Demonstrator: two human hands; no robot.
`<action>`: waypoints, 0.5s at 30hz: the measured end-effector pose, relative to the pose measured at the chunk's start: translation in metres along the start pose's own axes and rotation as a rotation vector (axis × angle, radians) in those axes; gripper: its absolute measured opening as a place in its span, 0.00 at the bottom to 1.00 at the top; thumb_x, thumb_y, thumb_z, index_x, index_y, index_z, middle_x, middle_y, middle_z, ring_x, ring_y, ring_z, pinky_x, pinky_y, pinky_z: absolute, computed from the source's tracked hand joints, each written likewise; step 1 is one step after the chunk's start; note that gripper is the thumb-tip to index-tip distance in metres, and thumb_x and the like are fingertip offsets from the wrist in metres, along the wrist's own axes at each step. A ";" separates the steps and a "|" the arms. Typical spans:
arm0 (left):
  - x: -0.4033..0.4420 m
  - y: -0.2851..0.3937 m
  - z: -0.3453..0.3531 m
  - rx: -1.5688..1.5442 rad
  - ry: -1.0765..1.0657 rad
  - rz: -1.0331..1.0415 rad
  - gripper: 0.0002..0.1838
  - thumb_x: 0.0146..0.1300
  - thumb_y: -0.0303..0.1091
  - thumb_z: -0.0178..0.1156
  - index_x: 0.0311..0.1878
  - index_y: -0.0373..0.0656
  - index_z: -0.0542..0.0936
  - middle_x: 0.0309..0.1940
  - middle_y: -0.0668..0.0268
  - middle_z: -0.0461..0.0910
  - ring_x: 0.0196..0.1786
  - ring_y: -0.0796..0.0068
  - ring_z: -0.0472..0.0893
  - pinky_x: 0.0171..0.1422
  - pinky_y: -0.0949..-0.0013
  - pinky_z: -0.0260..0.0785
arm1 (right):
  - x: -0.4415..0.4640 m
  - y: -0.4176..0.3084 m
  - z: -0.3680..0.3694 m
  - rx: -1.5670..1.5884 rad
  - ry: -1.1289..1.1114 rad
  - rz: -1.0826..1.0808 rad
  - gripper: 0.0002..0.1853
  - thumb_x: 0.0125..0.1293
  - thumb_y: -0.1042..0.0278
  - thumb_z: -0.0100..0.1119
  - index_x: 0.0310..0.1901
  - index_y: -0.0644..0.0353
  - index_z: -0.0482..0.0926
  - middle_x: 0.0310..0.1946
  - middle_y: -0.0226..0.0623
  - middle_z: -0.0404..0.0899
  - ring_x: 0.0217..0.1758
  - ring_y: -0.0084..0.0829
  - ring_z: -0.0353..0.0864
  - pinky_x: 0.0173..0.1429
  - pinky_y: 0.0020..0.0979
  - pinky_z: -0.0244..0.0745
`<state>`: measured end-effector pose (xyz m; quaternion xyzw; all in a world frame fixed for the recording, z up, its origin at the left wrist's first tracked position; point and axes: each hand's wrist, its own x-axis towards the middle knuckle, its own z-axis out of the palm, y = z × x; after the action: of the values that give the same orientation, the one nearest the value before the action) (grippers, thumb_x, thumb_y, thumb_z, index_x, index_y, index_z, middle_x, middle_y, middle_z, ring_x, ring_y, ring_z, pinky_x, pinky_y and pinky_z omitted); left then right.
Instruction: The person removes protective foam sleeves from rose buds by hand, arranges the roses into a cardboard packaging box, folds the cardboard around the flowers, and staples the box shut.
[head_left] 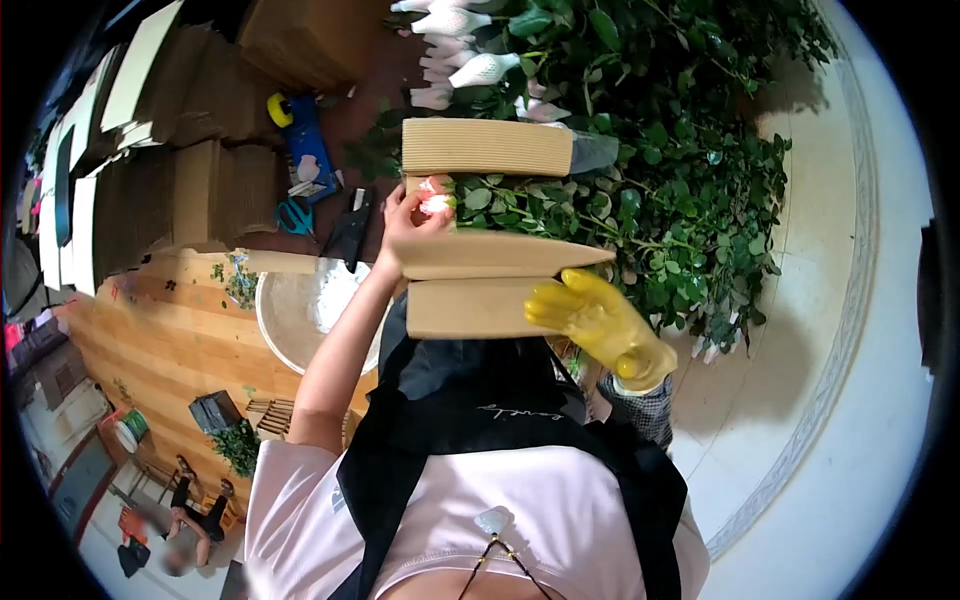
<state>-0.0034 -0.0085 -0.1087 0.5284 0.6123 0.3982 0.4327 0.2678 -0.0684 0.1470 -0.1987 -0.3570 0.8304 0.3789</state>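
Pale shirt (520,490) nearest, left fingers (409,208) hold pink roses (437,203) while gloved right fingers (548,312) spread against cardboard (468,308).

corrugated cardboard (487,147): matt, ribbed paper; glove (606,325): glossy, rubbery; apron (455,390): matt cloth

Left: wood-plank floor (170,340) | Right: pale tiled floor (805,230), patterned border strip (864,200) | Ahead: reddish-brown tabletop (378,92)

Teal scissors (297,217) on brown table (385,82), dark crate (213,412) on wooden floor (175,335)
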 end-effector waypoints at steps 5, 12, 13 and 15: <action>-0.005 0.019 -0.036 -0.305 -0.233 -0.131 0.19 0.79 0.42 0.50 0.62 0.38 0.77 0.63 0.56 0.77 0.65 0.64 0.76 0.71 0.64 0.66 | 0.099 0.047 -0.048 -1.651 -0.168 -0.066 0.41 0.64 0.55 0.69 0.76 0.58 0.64 0.72 0.48 0.69 0.77 0.44 0.66 0.79 0.45 0.61; -0.015 0.088 -0.211 0.724 0.429 0.249 0.25 0.73 0.40 0.61 0.68 0.38 0.74 0.62 0.52 0.79 0.64 0.52 0.78 0.69 0.57 0.69 | 0.126 0.087 -0.087 -1.993 -0.203 -0.097 0.44 0.57 0.53 0.72 0.73 0.61 0.64 0.72 0.43 0.69 0.77 0.41 0.64 0.80 0.43 0.57; -0.009 0.106 -0.223 0.944 0.554 0.266 0.30 0.72 0.43 0.63 0.70 0.36 0.71 0.65 0.50 0.76 0.67 0.49 0.75 0.71 0.56 0.68 | 0.133 0.076 -0.072 -2.067 -0.229 0.133 0.45 0.57 0.52 0.72 0.74 0.60 0.63 0.73 0.42 0.68 0.77 0.41 0.64 0.79 0.42 0.57; 0.003 0.100 -0.245 1.222 0.637 0.137 0.41 0.69 0.48 0.64 0.75 0.31 0.61 0.72 0.45 0.67 0.73 0.45 0.68 0.76 0.53 0.63 | 0.144 0.063 -0.051 -2.150 -0.281 0.400 0.45 0.59 0.52 0.70 0.76 0.58 0.62 0.74 0.41 0.66 0.76 0.41 0.64 0.77 0.41 0.58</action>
<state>-0.2059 -0.0001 0.0610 0.5723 0.7892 0.1441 -0.1698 0.1765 0.0361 0.0579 -0.3828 -0.8946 0.1483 -0.1765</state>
